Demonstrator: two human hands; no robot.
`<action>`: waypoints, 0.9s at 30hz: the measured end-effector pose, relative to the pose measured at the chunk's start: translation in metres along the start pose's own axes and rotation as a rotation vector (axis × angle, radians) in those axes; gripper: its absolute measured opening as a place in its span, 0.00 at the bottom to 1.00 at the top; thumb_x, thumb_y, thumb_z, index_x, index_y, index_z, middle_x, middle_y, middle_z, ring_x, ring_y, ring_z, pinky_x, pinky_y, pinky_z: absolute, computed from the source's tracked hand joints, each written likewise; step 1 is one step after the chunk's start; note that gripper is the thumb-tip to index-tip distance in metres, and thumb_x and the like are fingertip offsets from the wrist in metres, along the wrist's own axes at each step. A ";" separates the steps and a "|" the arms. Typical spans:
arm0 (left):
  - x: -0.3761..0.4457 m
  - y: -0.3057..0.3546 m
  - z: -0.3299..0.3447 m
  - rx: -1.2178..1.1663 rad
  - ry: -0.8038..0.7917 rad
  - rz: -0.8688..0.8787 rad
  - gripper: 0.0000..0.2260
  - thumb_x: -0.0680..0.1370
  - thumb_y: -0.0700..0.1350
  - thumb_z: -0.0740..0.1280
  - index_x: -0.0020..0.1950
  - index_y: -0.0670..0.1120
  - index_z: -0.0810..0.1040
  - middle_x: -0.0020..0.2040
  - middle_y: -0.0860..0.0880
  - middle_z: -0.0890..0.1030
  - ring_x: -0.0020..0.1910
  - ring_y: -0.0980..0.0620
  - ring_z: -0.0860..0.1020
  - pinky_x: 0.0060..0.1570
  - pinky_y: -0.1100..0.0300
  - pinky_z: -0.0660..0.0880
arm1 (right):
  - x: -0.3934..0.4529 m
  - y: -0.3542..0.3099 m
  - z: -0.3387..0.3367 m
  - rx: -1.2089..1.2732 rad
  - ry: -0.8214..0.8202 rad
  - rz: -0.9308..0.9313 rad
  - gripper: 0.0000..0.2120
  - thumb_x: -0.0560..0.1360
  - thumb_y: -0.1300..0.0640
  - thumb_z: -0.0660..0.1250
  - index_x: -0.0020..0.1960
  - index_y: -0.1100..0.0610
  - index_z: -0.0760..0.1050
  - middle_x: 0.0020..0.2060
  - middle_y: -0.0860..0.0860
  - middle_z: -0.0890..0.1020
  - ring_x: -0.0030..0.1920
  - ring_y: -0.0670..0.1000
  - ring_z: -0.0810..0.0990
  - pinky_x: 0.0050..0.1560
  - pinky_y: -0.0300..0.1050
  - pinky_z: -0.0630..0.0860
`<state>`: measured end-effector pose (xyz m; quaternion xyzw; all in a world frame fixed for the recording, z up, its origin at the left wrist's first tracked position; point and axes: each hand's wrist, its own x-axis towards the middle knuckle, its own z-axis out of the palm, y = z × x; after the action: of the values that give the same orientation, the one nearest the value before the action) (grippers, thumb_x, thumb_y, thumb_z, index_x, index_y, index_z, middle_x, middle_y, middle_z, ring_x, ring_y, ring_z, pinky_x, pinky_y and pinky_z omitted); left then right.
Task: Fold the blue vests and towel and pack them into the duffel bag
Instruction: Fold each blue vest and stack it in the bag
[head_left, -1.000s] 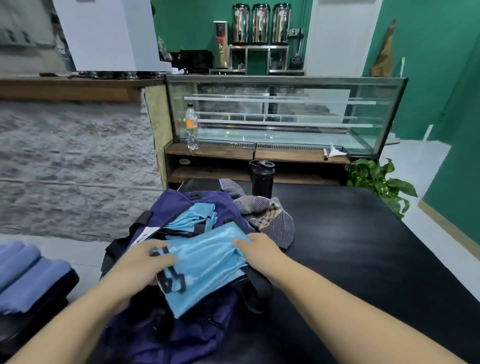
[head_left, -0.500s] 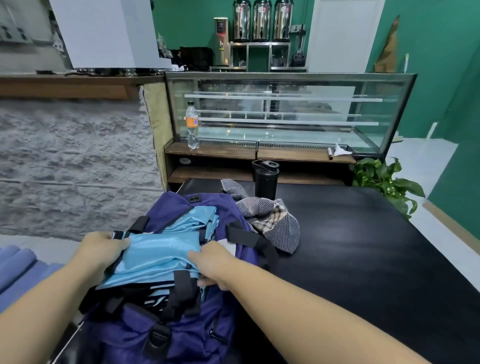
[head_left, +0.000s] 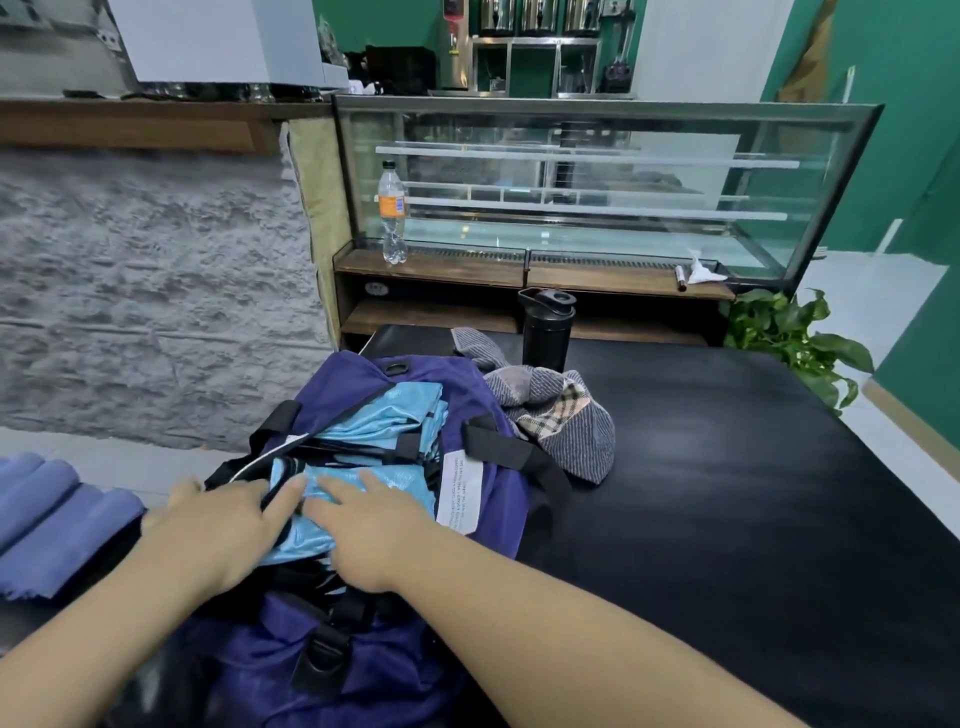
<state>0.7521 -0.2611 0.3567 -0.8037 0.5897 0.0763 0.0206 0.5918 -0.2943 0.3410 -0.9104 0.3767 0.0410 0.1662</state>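
Both hands, left (head_left: 218, 525) and right (head_left: 374, 530), are pressing a folded vest (head_left: 363, 483) into the bag (head_left: 483, 415), fingers flat, gripping nothing. Towel (head_left: 561, 415) is lying beyond the fingers, unfolded. Risk: slick vest springing open once pressure is easing.

Blue vests (head_left: 363, 486): shiny, smooth synthetic cloth. Duffel bag (head_left: 488, 415): matt purple nylon-like fabric, black webbing straps. Towel (head_left: 566, 415): striped, woven cloth. Table (head_left: 727, 467): black, smooth, faintly glossy. Bottle (head_left: 545, 332): black plastic.

Both hands, left (head_left: 218, 530) and right (head_left: 374, 530), press a blue vest (head_left: 363, 483) flat inside the duffel bag (head_left: 483, 499).
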 end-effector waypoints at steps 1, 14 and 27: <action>-0.003 0.000 0.002 -0.078 -0.015 0.019 0.27 0.73 0.69 0.40 0.43 0.51 0.70 0.50 0.47 0.79 0.54 0.44 0.75 0.53 0.53 0.69 | 0.002 0.000 0.000 0.005 -0.012 0.015 0.31 0.80 0.58 0.58 0.78 0.46 0.47 0.78 0.48 0.45 0.77 0.62 0.45 0.75 0.61 0.51; -0.022 -0.004 0.014 -0.706 0.368 0.018 0.15 0.79 0.34 0.58 0.63 0.45 0.75 0.58 0.44 0.80 0.51 0.45 0.76 0.51 0.52 0.70 | 0.004 -0.001 -0.001 0.027 -0.001 0.068 0.39 0.79 0.66 0.54 0.76 0.36 0.38 0.77 0.40 0.40 0.76 0.64 0.45 0.68 0.62 0.64; -0.039 0.029 -0.032 -0.493 0.516 0.291 0.26 0.69 0.26 0.59 0.59 0.50 0.78 0.64 0.50 0.78 0.62 0.42 0.75 0.58 0.45 0.73 | 0.013 -0.025 0.000 -0.192 -0.156 0.145 0.30 0.80 0.58 0.56 0.78 0.48 0.48 0.78 0.51 0.42 0.74 0.70 0.41 0.70 0.73 0.49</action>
<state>0.7167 -0.2373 0.3957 -0.6851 0.6475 0.0134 -0.3335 0.6184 -0.2862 0.3450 -0.8865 0.4218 0.1594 0.1039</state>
